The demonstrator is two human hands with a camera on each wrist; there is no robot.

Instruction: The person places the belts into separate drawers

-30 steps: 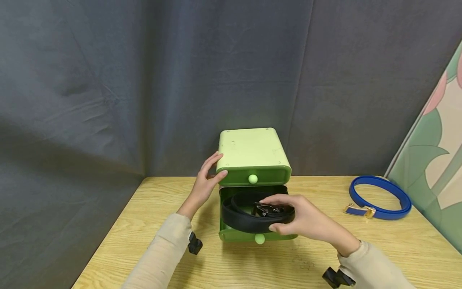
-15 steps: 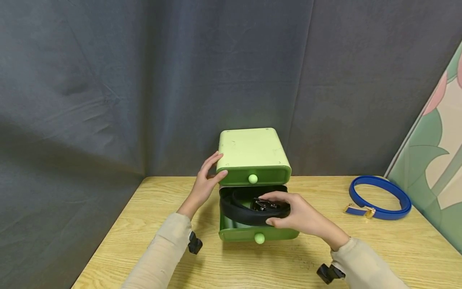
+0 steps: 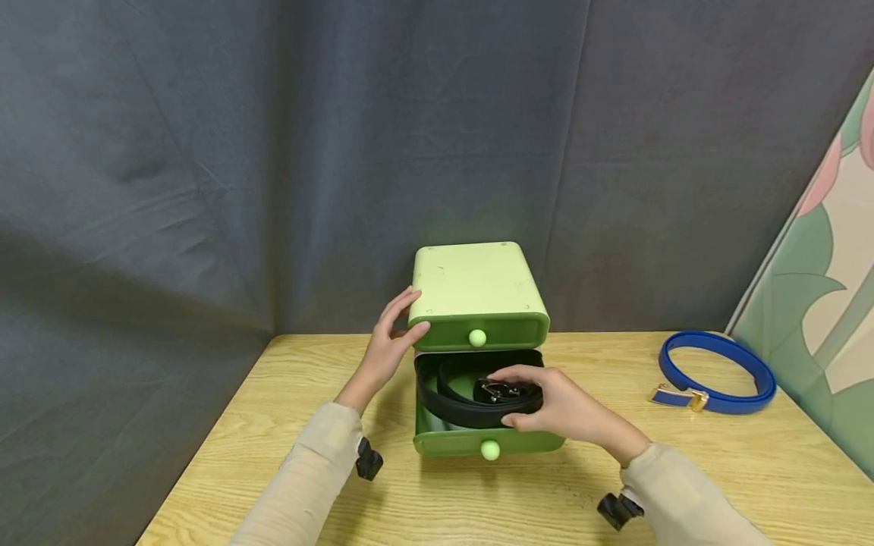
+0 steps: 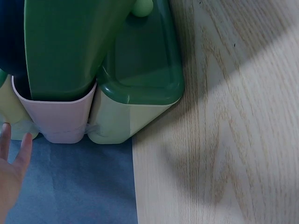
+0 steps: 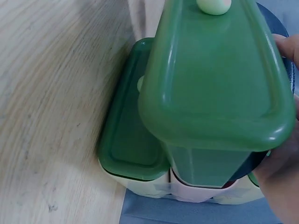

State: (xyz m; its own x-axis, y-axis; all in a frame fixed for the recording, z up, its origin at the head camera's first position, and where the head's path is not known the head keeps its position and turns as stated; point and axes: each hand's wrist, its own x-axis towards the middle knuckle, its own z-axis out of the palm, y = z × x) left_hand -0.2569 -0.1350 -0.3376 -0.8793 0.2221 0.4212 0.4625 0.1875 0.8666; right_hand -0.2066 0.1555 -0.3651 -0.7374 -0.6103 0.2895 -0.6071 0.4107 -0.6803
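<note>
"What sits nearest?"

"The lower drawer, low in the middle of the frame, pulled out above the surface. Inside it is the black belt, coiled, its buckle towards the right."

"And who has it?"

"The right hand, reaching in from the lower right. Its fingers pinch the coil, thumb on the outer front, fingertips by the buckle."

"So the step is settling the belt in the drawer, I'd judge."

"Likely, though I can't tell if it rests on the drawer's floor (coil and hand cover it)."

"What would the next move need?"

"The whole coil below the rim, I think, then those fingers loosened and drawn clear before any push on the drawer."

"The left hand?"

"Left of centre, touching the near left corner of the cabinet. Its fingers are extended and spread, not clenched; probably bracing it. The upper drawer is closed."

"Farther off?"

"The blue belt, coiled at the frame's right, well apart from both hands. Behind everything hangs the dark curtain."
</note>
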